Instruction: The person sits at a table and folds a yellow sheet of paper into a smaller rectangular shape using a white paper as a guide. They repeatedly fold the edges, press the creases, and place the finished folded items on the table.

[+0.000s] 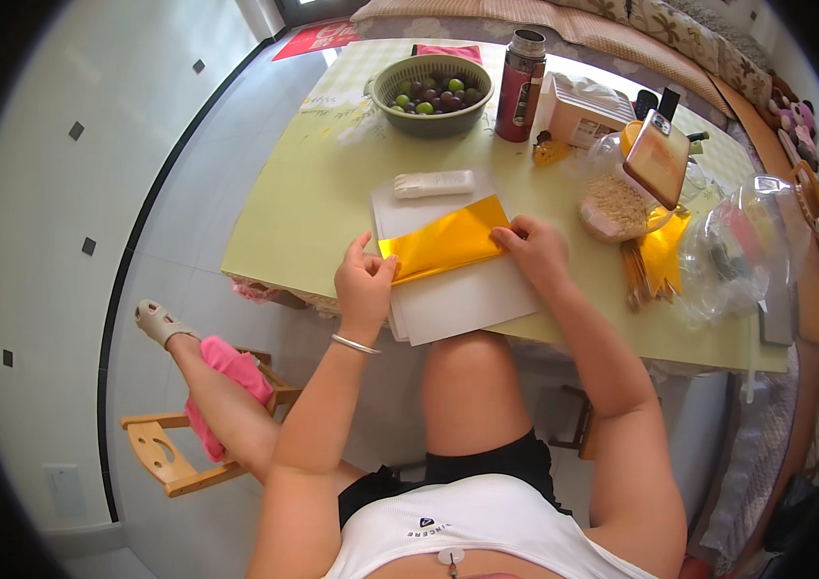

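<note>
A shiny gold sheet of foil paper [446, 239], long and narrow as it lies, is stretched between my two hands at the table's near edge. My left hand [363, 275] pinches its left end, thumb on top and the index finger raised. At the opposite end, my right hand [535, 249] grips the upper corner between thumb and fingers. Beneath the foil rest white sheets [467, 309], which stick out over the table edge. Just beyond the foil lies a white wrapped bundle [434, 184].
Farther back stand a colander of grapes [438, 121], a dark red thermos [520, 92] and a tissue box [583, 111]. To the right are a phone [657, 159] propped on a jar [612, 205], gold folded pieces [662, 253] and a clear plastic container [742, 246]. A wooden stool [163, 454] stands lower left.
</note>
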A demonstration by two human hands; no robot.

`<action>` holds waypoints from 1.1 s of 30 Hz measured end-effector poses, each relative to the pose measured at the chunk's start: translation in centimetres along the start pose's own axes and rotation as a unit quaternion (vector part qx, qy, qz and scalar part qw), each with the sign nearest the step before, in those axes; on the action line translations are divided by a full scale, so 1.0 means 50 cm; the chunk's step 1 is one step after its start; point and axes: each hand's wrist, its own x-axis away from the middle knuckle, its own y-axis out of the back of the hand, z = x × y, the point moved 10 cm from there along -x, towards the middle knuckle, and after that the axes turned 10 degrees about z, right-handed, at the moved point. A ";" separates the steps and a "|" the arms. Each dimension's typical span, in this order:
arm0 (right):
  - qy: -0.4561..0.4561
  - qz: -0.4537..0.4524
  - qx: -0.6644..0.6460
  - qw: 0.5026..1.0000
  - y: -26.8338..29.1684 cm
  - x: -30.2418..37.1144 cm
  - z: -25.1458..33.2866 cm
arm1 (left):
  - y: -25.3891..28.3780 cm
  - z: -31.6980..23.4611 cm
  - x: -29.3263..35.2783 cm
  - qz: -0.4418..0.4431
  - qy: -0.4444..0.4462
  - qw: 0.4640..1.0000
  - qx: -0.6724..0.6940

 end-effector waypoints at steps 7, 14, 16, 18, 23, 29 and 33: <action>0.021 -0.030 0.048 0.998 0.005 0.003 0.006 | -0.003 -0.034 0.001 -0.030 -0.026 0.994 -0.103; 0.040 -0.049 0.079 0.995 0.008 0.002 0.010 | -0.009 -0.040 -0.017 -0.037 -0.078 0.976 -0.198; 0.038 -0.048 0.086 0.994 0.008 0.002 0.012 | -0.011 -0.047 -0.017 -0.046 -0.097 0.969 -0.222; 0.044 -0.053 0.094 0.993 0.009 0.002 0.014 | -0.013 -0.055 -0.015 -0.055 -0.116 0.961 -0.246; 0.042 -0.062 0.108 0.991 0.008 0.002 0.019 | -0.015 -0.065 -0.015 -0.058 -0.132 0.949 -0.282; 0.041 -0.069 0.126 0.989 0.009 0.005 0.022 | -0.035 -0.128 0.006 -0.060 -0.237 0.883 -0.402; 0.034 -0.064 0.124 0.990 0.005 0.003 0.018 | -0.070 -0.214 0.024 0.000 -0.405 0.815 -0.415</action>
